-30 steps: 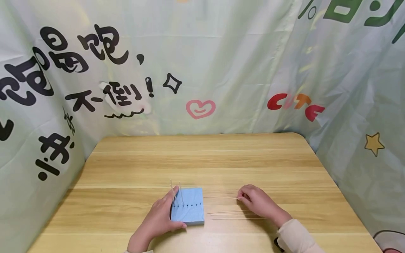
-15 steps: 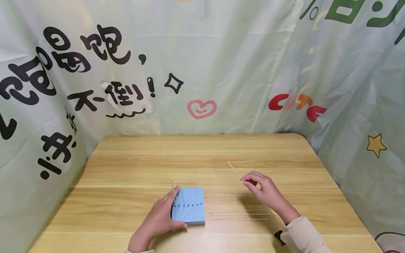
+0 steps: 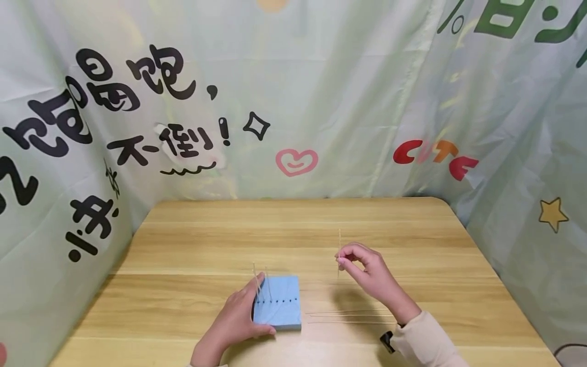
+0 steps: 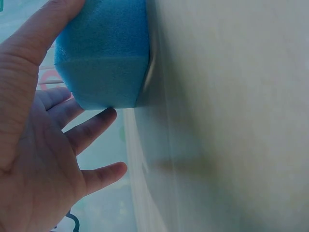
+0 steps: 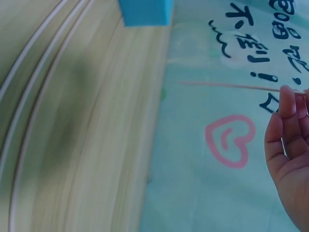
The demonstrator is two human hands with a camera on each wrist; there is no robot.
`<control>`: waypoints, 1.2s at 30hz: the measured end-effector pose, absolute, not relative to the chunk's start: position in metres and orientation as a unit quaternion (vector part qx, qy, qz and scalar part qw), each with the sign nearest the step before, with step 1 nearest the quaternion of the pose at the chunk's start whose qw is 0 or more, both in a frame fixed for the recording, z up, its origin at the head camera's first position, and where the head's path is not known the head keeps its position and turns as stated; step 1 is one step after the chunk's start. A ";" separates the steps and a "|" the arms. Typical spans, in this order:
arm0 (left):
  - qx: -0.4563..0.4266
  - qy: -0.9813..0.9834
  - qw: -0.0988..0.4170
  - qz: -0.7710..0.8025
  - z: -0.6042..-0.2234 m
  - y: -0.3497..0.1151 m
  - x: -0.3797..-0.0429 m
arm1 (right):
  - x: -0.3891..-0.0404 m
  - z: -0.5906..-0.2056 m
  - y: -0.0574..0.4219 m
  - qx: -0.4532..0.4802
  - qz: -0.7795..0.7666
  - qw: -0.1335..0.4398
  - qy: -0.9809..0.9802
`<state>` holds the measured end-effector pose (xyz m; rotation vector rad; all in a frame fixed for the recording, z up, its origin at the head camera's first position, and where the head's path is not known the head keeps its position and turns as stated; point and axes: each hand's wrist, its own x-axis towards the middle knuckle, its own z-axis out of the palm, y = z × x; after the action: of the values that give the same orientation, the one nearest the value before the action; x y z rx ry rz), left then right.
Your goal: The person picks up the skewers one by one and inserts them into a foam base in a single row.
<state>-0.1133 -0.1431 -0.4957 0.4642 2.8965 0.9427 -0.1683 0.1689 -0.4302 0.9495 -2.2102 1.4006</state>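
A blue foam block (image 3: 285, 288) lies on the table with a row of black dots across its top. Two thin wooden sticks (image 3: 255, 275) stand in it near its left edge. My left hand (image 3: 233, 317) holds the block from the left, thumb on the near side and forefinger at the far side. To the right, my right hand (image 3: 372, 271) is raised above the table and pinches another thin wooden stick (image 3: 340, 239) between thumb and fingertips, roughly upright. In the right wrist view, this stick (image 5: 227, 86) points toward the blue block (image 5: 146, 12).
Several thin sticks (image 3: 348, 322) lie side by side on the wooden table (image 3: 302, 229), right of the block and below my right hand. A printed cloth (image 3: 339, 102) hangs behind and at both sides of the table.
My right hand has lifted a stick off the table, then turned it from lying flat to upright and moved slightly left. The left hand stays on the block; the view has shifted a little.
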 end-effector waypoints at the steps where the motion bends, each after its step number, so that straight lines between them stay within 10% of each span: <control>1: 0.150 0.939 0.031 0.307 -0.496 -0.143 -0.113 | -0.168 -0.430 0.166 0.339 0.502 0.174 -0.777; 36: 0.154 0.939 0.030 0.305 -0.497 -0.145 -0.115 | -0.145 -0.403 0.066 0.420 0.548 0.102 -0.716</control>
<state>-0.1149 -0.1454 -0.4974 0.4741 2.8966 0.9418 -0.1453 0.0659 -0.4030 1.2415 -2.1131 1.6196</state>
